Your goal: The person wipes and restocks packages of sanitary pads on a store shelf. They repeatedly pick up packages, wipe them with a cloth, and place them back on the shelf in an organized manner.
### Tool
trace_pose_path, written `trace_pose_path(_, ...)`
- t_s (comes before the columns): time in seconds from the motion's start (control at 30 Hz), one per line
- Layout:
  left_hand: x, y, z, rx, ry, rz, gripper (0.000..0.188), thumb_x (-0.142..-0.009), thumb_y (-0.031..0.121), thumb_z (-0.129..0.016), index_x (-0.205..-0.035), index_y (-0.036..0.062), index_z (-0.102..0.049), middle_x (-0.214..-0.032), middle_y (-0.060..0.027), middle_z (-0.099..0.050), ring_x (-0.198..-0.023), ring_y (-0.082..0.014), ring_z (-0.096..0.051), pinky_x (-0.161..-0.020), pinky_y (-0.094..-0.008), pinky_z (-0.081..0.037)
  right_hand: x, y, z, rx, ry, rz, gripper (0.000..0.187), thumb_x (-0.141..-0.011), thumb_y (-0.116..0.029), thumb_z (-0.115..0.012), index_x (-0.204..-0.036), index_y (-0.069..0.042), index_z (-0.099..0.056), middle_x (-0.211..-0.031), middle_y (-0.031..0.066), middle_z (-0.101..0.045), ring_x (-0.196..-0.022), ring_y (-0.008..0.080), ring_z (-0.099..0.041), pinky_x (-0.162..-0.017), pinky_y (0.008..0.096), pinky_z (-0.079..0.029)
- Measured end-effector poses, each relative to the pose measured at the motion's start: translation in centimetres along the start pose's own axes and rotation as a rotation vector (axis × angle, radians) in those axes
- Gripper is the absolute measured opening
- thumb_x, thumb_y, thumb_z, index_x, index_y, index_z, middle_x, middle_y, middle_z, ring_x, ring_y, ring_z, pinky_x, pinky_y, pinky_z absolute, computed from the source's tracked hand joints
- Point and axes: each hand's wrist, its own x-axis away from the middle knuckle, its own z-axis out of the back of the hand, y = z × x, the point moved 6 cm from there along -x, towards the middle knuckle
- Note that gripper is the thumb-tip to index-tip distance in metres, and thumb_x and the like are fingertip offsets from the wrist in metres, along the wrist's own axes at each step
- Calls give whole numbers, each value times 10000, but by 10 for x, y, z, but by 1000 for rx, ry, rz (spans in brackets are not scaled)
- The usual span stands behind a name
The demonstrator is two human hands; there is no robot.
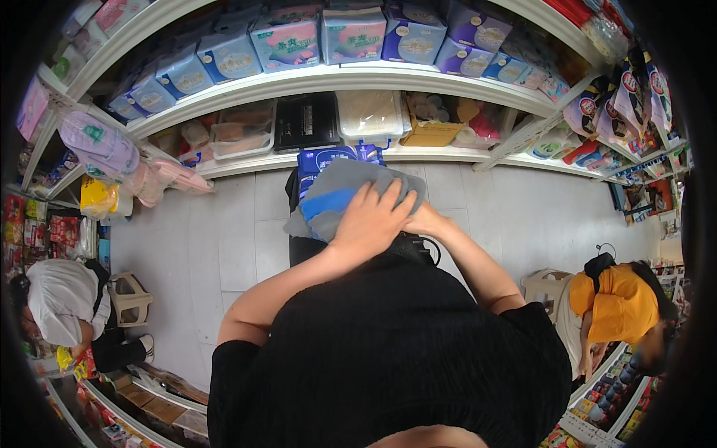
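Note:
A soft grey cloth [399, 179] with a bright blue band lies bunched over my lap. My left hand [373, 216] rests on top of it, with its fingers bent a little and slightly apart as they press and hold the fabric. At the cloth's right edge, my right hand [423, 219] meets it; its fingertips are hidden by the cloth and my left hand, and it appears to grip that edge. Just beyond the cloth shows a blue-and-purple package [340, 155], partly covered by it. Whether either hand touches that package cannot be seen.
Ahead stands a white shelf [328, 78] bearing several blue and pink packs [284, 39]. Below are a clear plastic bin [243, 140] and a black box [306, 122]. A person in white [63, 299] is at left, one in orange [616, 299] at right, near plastic stools [131, 299].

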Motion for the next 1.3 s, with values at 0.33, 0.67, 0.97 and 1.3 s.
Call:
trace_pose_path(0.33, 73, -68, 19, -196, 199, 224, 566, -624, 422, -715, -1101, 160, -558, -1166, -91, -513, -954, -306, -529, -834, -412, -425, -18, -32, 7, 116, -30, -103, 848, -603, -210, -754, -1289, 3, -305, -1148, 190, -418, -1029, 257, -472, -851, 337, -405)
trace_pose_path(0.67, 176, -144, 21, 806, 635, 1103, 276, -865, 215, -555, -999, -26, -554, -931, -92, -587, -854, -176, -544, -743, -298, -444, -2, -7, 40, -485, 175, -174, 889, -595, -29, -751, -1323, -102, -247, -1217, 120, -391, -1109, 226, -440, -889, 352, -429)
trace_pose_path(0.97, 83, -131, 56, 1271, 98, 811, 449, -897, 343, -515, -1167, -16, -531, -775, -18, -547, -699, -75, -483, -636, -204, -388, -50, -58, 53, -819, 494, 165, 912, -567, -24, -803, -1243, -101, -196, -1202, 110, -325, -1134, 208, -388, -977, 333, -357)
trace_pose_path(1.3, 58, -107, 22, 1477, 127, 948, 564, -808, 172, -653, -1250, -21, -360, -1170, -106, -505, -1063, -171, -492, -915, -301, -394, -25, -63, -9, -152, 287, 268, 498, -671, -175, -766, -1009, -70, -416, -1131, 135, -384, -1098, 265, -415, -894, 355, -395)
